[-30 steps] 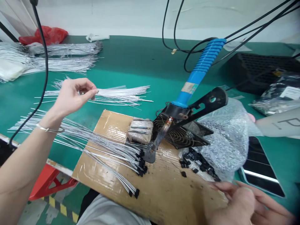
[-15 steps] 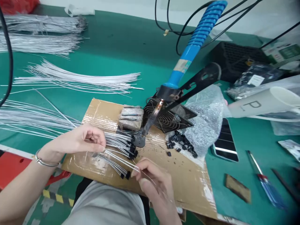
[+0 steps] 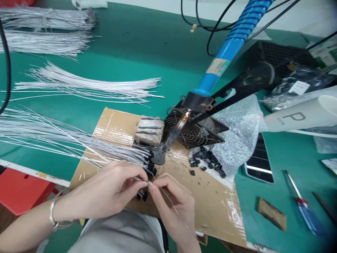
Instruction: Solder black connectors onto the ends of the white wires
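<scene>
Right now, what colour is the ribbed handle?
The handle is blue, best seen in the head view.

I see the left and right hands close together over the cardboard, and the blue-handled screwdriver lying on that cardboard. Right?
Not quite: the head view shows the screwdriver on the green table, beside the cardboard. The left hand and right hand are over the cardboard, close together.
</scene>
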The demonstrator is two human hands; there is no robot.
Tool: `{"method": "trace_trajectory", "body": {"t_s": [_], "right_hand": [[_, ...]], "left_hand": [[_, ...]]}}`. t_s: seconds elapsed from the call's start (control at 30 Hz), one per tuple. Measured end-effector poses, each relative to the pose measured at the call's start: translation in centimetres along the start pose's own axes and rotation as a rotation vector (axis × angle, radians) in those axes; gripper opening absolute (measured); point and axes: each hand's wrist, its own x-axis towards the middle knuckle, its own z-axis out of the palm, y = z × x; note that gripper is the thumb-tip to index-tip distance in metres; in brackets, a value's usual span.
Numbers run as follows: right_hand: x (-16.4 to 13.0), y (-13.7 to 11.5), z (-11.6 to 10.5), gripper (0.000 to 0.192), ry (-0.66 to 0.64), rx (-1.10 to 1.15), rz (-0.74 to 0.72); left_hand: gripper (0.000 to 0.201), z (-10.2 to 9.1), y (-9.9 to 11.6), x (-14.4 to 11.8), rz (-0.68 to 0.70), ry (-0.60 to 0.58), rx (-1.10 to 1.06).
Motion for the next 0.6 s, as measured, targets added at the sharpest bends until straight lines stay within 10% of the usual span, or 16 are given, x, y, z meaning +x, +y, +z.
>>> {"method": "trace_trajectory", "body": {"t_s": [0.6], "right_hand": [[0.0,0.0,-0.1,0.023,0.102,0.078,0.073]], "left_hand": [[0.026,1.7,-0.3,0.8,-0.128,0.061,-0.285]]}}
